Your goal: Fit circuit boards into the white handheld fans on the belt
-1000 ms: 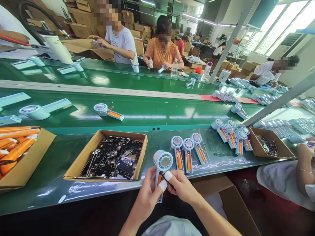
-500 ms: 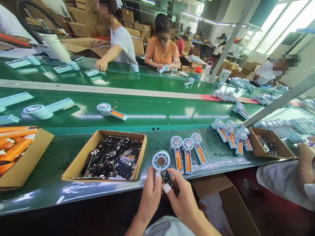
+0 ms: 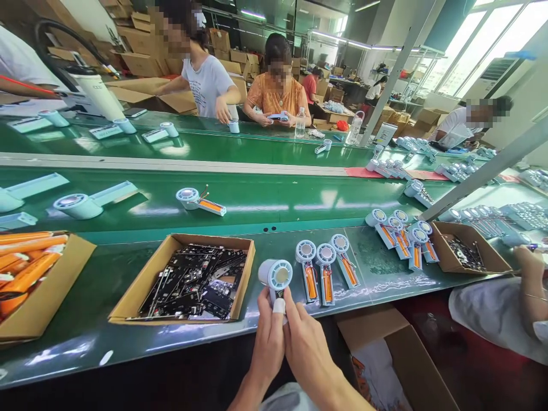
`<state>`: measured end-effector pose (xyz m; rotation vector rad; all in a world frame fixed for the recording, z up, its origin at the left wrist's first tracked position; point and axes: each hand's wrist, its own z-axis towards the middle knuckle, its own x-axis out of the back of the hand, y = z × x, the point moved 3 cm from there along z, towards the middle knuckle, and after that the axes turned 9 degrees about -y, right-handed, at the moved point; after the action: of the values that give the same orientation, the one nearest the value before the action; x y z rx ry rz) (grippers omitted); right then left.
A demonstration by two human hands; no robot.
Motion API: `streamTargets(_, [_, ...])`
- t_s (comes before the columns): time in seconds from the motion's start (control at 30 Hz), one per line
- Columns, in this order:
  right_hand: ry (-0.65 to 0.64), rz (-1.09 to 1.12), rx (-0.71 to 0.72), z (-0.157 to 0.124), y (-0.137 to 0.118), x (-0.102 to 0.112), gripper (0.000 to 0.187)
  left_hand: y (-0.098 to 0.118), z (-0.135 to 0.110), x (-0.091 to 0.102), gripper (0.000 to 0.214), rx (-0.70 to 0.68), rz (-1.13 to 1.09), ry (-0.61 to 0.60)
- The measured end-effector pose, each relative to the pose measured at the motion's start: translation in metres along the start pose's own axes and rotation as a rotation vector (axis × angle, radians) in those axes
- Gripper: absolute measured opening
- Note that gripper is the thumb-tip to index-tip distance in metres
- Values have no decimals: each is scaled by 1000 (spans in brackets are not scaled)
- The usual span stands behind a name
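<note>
My left hand (image 3: 269, 334) is closed around the handle of a light blue handheld fan (image 3: 274, 273), its round head tilted up above the fingers. My right hand (image 3: 305, 337) is closed against the same handle from the other side. Between the fingertips only a small dark bit of the circuit board (image 3: 279, 294) shows; the rest of it is hidden. White covers wrap a thumb tip. Just right of my hands lie three fan bodies (image 3: 326, 254) with orange batteries in their handles. A cardboard box of black circuit boards (image 3: 192, 279) stands to the left.
At far left is a box of orange batteries (image 3: 29, 262). A green conveyor (image 3: 257, 197) runs behind, carrying fan parts (image 3: 201, 201). More fans (image 3: 402, 228) and another box (image 3: 464, 251) lie right, near a slanted metal post (image 3: 479, 171). Co-workers sit across the line.
The fan in my hands has turned, so the side of its head shows. The circuit board has gone mostly out of sight behind my fingers, and my hands are closer together.
</note>
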<state>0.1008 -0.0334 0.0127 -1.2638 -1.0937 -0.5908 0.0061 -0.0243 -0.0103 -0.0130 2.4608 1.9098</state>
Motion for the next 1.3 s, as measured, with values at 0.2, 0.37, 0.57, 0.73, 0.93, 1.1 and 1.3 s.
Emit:
streamTargets(0.2, [-163,-202,63,4,-4,3,81,-11,10,6,55,84,-158,14])
streamTargets(0.37, [-109,-165,44,13,-5,-3,82,1,13,6,47,79,-172,-150])
streamTargets(0.57, [-215,-245,-101,31,-1,-7,71,30,7,38,41,14,551,-141])
streamTargets(0.73, [-257,-297,-124,33,2,14,73,72,8,117,48,-200,1270,299])
streamTargets(0.93, [33,-139,-225,31,45,66,28,64,40,168,38,-181,1600,134])
streamTargets(1.1, [92,-64,-128,43,72,83,31,79,45,175,23,-247,1160,213])
streamTargets(1.3, [9,0,74,63,70,76,25,99,17,121,27,-294,364,355])
